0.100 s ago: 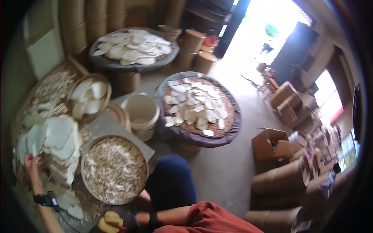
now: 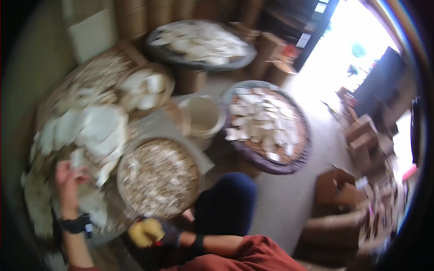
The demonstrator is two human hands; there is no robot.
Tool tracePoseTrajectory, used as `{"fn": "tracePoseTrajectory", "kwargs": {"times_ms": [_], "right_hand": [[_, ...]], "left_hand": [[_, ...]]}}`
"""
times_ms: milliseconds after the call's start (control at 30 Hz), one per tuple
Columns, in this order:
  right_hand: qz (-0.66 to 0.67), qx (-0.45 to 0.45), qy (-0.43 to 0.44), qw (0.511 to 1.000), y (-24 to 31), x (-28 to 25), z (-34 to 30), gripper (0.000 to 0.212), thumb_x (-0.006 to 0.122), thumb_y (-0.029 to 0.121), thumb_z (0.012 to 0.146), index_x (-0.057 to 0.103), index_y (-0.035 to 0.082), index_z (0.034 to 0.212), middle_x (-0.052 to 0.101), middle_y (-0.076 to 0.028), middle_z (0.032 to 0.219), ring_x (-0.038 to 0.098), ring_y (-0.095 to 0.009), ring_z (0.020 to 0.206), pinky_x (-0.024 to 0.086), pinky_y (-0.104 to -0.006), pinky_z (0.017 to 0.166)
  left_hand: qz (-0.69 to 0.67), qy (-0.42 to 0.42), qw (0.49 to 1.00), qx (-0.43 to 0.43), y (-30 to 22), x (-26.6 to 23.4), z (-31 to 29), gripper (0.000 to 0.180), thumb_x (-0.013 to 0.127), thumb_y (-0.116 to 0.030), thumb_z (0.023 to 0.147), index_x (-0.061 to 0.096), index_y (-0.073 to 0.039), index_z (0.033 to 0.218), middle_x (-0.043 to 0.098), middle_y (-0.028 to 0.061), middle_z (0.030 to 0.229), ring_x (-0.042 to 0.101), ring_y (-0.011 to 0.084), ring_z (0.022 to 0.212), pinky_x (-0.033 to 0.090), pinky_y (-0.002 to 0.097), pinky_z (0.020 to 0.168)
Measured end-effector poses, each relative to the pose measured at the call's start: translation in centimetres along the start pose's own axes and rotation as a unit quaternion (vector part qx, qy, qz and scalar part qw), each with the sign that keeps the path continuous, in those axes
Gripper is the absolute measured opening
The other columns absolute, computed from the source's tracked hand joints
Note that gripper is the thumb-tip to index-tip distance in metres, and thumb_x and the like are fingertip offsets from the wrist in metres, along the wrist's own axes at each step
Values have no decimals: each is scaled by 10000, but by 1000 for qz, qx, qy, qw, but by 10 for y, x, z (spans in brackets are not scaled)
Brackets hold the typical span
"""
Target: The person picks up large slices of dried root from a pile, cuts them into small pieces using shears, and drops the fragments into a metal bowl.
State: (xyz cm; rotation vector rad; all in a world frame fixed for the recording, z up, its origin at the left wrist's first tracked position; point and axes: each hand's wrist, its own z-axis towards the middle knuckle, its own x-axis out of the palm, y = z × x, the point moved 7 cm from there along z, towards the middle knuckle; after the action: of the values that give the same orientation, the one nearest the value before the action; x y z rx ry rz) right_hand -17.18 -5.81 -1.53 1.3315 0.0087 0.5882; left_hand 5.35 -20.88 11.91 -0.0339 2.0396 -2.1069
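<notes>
At the left, my left hand is bare, with a band on the wrist, and pinches a small pale flat slice. Just beyond it lies a pile of large whitish sheets. My right hand, in a yellow and dark glove, is low in front of me with its fingers curled. A bit of red shows by the glove, but the thing it holds is blurred. Between and beyond both hands sits a round tray of thin pale shreds.
A whitish bucket stands behind the tray. Pale pieces cover a cloth-edged round tray and another round tray at the back. A round basket holds more slices. Cardboard boxes stand at the right.
The whole view has swung, so everything sits farther right. My left hand has drawn back from the sheets with a slice at its fingertips. The gloved right hand has come more into view.
</notes>
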Motion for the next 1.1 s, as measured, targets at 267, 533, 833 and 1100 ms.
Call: {"fn": "tracePoseTrajectory", "kwargs": {"times_ms": [267,533,833,1100], "right_hand": [[548,252,33,797,-35,-14,-9,505,607,233,832,444,15,1258,521,-129,1236,513,-221,1135,421,-381,968],[298,383,-25,874,-62,-22,-41,452,342,266,956,358,-53,1277,448,-196,1291,456,-271,1196,358,-409,1028],[-88,249,104,959,-33,-44,-42,310,491,84,916,464,-5,1211,547,-133,1189,558,-223,1066,454,-350,930],[-23,253,57,966,-18,-44,-46,280,497,74,912,461,12,1183,558,-121,1133,546,-197,1053,446,-327,926]], "left_hand": [[-178,-14,971,-157,64,67,-125,347,565,-82,852,416,-38,1163,642,165,911,645,200,715,511,284,633],[-160,-32,970,-180,98,84,-163,230,569,-72,868,468,-9,1065,652,129,869,652,157,706,511,228,602],[-155,-31,981,-112,101,95,-148,304,557,-95,876,479,-7,1156,645,120,880,648,173,737,524,278,675],[-213,-42,963,-158,119,104,-123,309,561,-32,858,477,-24,1155,625,100,955,628,169,807,544,284,696]]}}
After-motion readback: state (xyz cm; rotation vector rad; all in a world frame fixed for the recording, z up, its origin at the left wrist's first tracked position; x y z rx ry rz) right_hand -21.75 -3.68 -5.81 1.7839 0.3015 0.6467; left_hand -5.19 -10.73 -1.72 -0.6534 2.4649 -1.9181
